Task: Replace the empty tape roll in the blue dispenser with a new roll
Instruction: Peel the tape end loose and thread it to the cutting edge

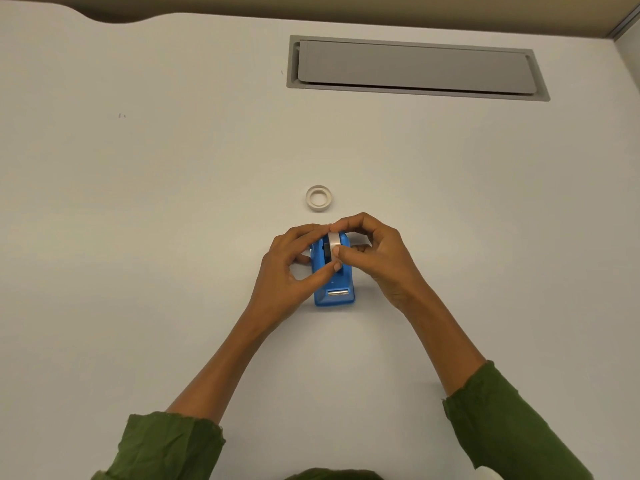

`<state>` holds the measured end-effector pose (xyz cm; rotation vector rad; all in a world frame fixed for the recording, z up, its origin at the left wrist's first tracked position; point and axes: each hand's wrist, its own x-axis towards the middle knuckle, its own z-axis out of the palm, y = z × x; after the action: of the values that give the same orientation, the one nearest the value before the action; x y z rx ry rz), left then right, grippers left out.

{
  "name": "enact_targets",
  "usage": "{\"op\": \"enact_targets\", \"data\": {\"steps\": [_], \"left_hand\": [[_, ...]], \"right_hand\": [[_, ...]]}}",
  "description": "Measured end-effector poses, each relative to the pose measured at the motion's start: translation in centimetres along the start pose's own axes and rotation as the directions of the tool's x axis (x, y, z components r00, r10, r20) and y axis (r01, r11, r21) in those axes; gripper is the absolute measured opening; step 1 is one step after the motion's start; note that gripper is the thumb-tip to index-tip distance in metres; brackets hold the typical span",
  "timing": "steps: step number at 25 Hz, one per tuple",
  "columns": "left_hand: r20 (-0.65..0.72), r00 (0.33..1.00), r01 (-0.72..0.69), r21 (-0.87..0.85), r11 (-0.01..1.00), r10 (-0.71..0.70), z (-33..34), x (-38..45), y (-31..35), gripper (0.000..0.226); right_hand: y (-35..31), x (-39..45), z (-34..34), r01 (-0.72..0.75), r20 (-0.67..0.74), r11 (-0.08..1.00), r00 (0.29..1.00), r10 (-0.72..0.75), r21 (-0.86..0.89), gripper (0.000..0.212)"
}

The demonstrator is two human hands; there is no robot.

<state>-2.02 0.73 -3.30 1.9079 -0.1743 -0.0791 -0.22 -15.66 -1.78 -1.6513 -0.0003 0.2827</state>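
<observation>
The blue tape dispenser (335,285) stands on the white desk (138,237), its metal cutter facing me. A white tape roll (334,241) stands upright in the dispenser's slot. My left hand (294,268) pinches the roll from the left, thumb low on its near side and fingers over its top. My right hand (377,254) grips the same roll from the right, thumb pressed on its front edge. A second roll, a thin whitish ring (318,198), lies flat on the desk just beyond the dispenser.
A long grey cable hatch (415,67) is set into the desk at the back right. The desk's curved far edge runs along the top left. Green sleeves cover both forearms near the bottom of the view.
</observation>
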Motion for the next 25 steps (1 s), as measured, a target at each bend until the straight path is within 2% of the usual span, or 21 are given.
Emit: {"op": "enact_targets", "data": {"steps": [5,8,10,13,16,19,25], "left_hand": [[0.015,1.000,0.020,-0.006,1.000,-0.020,0.0,0.0,-0.4,0.050],[0.016,1.000,0.013,-0.004,1.000,-0.013,-0.1,0.0,-0.5,0.050],[0.014,1.000,0.011,-0.010,1.000,-0.011,-0.2,0.1,-0.2,0.046],[0.002,1.000,0.015,-0.013,1.000,-0.015,-0.2,0.2,0.1,0.042],[-0.002,1.000,0.022,0.003,1.000,-0.022,0.0,0.1,-0.2,0.047],[-0.012,0.998,0.056,-0.007,0.998,-0.056,0.0,-0.1,-0.2,0.053],[0.027,0.999,0.035,0.004,0.999,-0.036,-0.1,0.0,-0.2,0.055]], "right_hand": [[-0.1,0.7,0.5,-0.061,-0.095,0.998,0.993,0.064,0.036,0.007],[-0.2,1.2,0.6,-0.098,-0.135,0.991,0.985,0.110,0.091,0.005],[0.0,1.1,0.3,-0.073,-0.118,0.993,0.990,0.083,0.091,0.008],[0.6,0.3,-0.4,-0.004,-0.011,0.996,1.000,0.005,0.085,0.015],[0.9,-0.2,-0.8,0.028,0.051,0.997,0.998,-0.031,0.072,0.023],[0.7,-0.1,-0.6,0.028,0.011,0.998,1.000,-0.028,0.049,0.021],[0.4,0.5,0.0,0.005,-0.073,0.999,0.997,-0.002,0.038,0.007]]}}
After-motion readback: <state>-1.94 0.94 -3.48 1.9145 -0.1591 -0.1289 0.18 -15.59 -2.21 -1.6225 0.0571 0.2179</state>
